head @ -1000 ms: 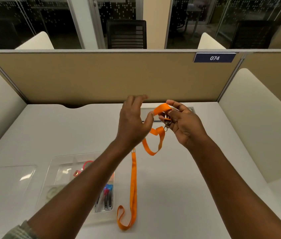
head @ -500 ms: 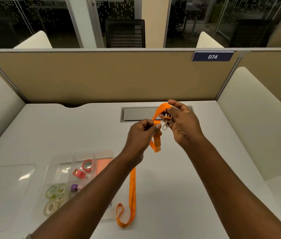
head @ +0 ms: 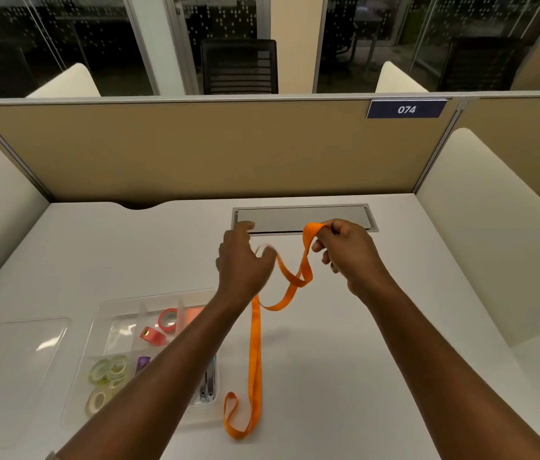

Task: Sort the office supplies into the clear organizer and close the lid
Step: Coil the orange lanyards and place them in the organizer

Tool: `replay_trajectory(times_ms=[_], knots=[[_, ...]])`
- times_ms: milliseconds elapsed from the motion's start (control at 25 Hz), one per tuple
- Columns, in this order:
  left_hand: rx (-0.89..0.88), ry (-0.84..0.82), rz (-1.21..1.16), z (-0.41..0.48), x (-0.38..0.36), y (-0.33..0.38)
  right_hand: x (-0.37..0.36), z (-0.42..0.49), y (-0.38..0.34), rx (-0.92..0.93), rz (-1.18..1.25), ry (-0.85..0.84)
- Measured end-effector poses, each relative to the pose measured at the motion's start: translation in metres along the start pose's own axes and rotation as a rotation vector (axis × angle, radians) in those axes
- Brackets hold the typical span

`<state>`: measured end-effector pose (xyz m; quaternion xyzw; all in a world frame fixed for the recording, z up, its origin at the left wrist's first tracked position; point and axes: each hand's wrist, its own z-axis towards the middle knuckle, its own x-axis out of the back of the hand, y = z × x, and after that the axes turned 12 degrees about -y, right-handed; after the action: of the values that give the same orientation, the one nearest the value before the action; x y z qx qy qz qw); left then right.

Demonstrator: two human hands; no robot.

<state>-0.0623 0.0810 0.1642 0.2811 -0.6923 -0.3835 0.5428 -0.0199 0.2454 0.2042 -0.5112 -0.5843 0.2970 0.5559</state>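
Lanyard (head: 255,343), orange, hangs in the air over the middle of the desk (head: 378,360). Its top loop is pinched between the thumb and forefinger of the right hand (head: 351,257), whose other fingers curl loosely below. From there the strap twists down in a slack figure of eight. It passes the thumb of the left hand (head: 245,260) (that hand is smeared with motion, so I cannot tell whether it grips the strap or only brushes it). The lanyard then drops straight down to the desk, and its far end lies there folded into a small loop.

That loop rests just beside the near right corner of the organizer (head: 114,333), which sits open under the left forearm. Inside it, pale tape rolls (head: 109,373) fill a near compartment and red ones (head: 162,323) sit farther back. The lid (head: 13,360) lies flat to its left. Beyond the hands, a metal hatch (head: 301,217) is set into the desk in front of the tan partition (head: 195,151).
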Motion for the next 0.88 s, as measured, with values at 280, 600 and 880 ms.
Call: replay_trajectory(times_ms=[280,600,880], knots=[[-0.334,-0.134,-0.036,-0.003,-0.016,0.019,-0.008,-0.002,-0.015,0.097,-0.585,-0.087],[-0.135,-0.497,-0.453,0.003,0.007,0.039,0.007,-0.005,-0.016,0.151,-0.722,-0.113],[-0.274,-0.540,-0.197,0.017,0.037,0.040,0.016,-0.009,-0.017,0.040,-0.115,-0.555]])
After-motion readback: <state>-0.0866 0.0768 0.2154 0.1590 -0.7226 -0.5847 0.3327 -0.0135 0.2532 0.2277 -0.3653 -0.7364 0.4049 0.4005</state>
